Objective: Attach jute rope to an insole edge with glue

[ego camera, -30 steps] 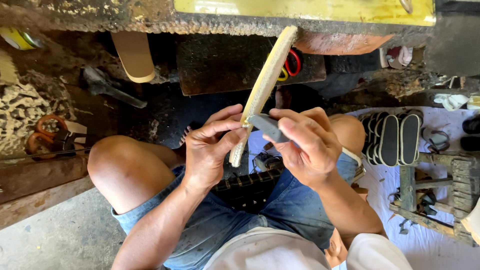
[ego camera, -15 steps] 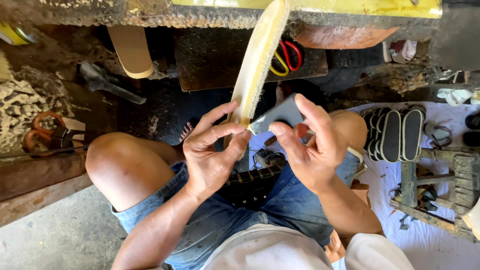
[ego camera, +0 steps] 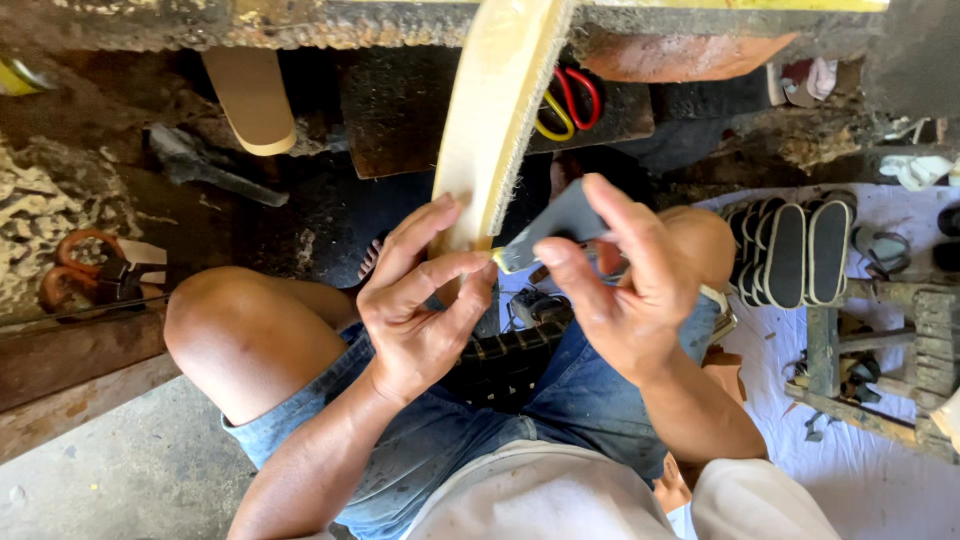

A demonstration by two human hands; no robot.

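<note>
I sit with knees apart in denim shorts. My left hand [ego camera: 420,300] grips the lower end of a pale cream sole-shaped piece [ego camera: 495,110] that stands upright and reaches past the top of the head view; its right edge looks rough and fibrous. My right hand [ego camera: 625,285] holds a flat grey blade [ego camera: 555,225] whose tip touches the piece's lower edge beside my left thumb. A dark woven item [ego camera: 505,355] lies in my lap beneath both hands.
Red and yellow scissors [ego camera: 570,100] hang behind the piece. Another cream sole [ego camera: 250,100] leans at the back left beside a dark tool [ego camera: 205,165]. Orange-handled pliers [ego camera: 85,275] lie at left. Black soles [ego camera: 790,250] and a wooden frame [ego camera: 880,350] rest on white sheeting at right.
The cream piece has been raised and turned more upright, closer to the camera. Both hands rose with it, and the blade stays against its lower edge.
</note>
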